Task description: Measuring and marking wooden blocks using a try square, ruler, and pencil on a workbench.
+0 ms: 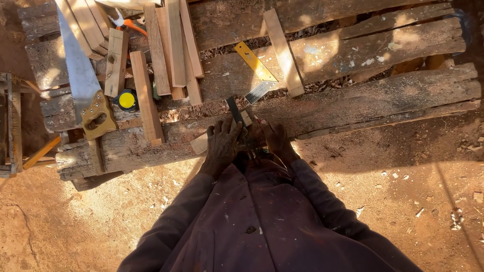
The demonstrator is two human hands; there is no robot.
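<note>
My dark purple sleeves (262,221) fill the near part of the view, above reddish dirt ground (403,211) strewn with wood chips. Both my hands meet at the near edge of the rough plank tabletop (383,95). My left hand (222,146) lies palm down, its fingers (225,130) spread and pressing on a short pale wood block (201,142) that pokes out to the left from under it. My right hand (275,141) sits just beside it, its fingers curled in a clenched hold around something small; shadow hides what it is, so I cannot tell. A narrow dark tool blade (234,110) rises between my two hands, slanting away from me.

Just beyond, a yellow-handled try square (254,63) lies flat on the tabletop with its metal blade towards me, and a single pale batten (283,53) lies next to it on the right. Further left, one loose strip (146,98) lies near the edge, then a yellow and black tape measure (126,100) and a handsaw (80,75) with a wooden handle. A stack of cut strips (174,45) lies behind them. At the far left edge of the tabletop, orange-handled pliers (128,22) show partly. Off to the left stands a small wooden frame (11,126).
</note>
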